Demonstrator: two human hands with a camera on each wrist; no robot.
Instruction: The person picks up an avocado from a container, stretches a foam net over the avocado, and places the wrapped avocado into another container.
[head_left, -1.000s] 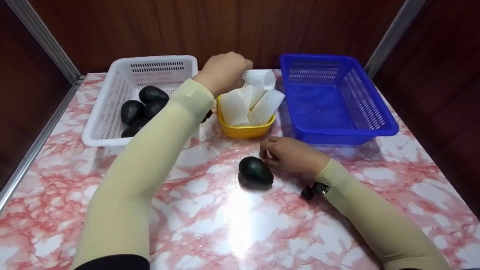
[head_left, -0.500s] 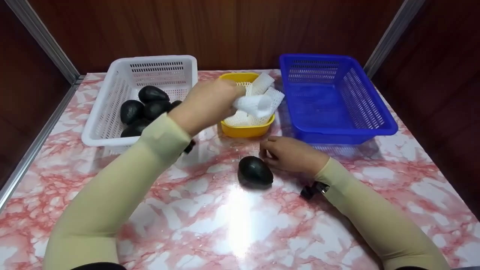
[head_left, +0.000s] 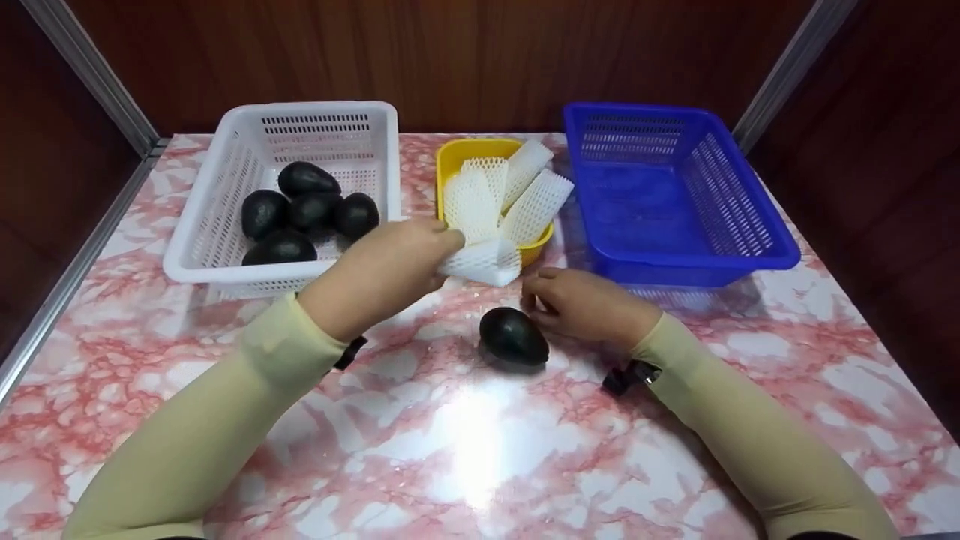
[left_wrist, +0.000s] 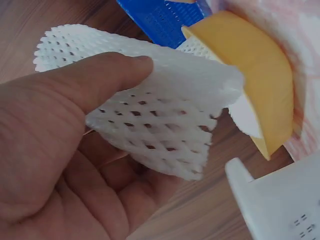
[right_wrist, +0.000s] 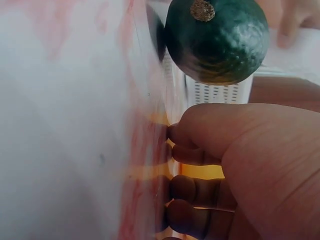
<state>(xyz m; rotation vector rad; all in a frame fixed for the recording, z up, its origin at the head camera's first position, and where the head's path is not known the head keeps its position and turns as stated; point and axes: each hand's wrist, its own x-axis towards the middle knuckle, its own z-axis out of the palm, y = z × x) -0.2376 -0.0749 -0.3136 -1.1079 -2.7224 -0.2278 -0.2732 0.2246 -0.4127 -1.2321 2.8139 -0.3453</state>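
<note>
My left hand pinches a white foam net sleeve between thumb and fingers, in front of the yellow basket. The left wrist view shows the thumb lying across the sleeve, its meshed end spread out. A dark green avocado lies on the table between the two hands. Right beside it, my right hand rests on the table with loosely bent fingers and nothing in them. In the right wrist view, the avocado sits just beyond the thumb, its stem end facing the camera.
Several more foam net sleeves stick out of the yellow basket. At the left stands a white basket with several avocados. A blue basket stands at the right. Brown panels enclose the marbled table.
My left hand has drawn the foam sleeve out from the yellow basket and brought it nearer, down toward the avocado. My right hand and the avocado have stayed in place.
</note>
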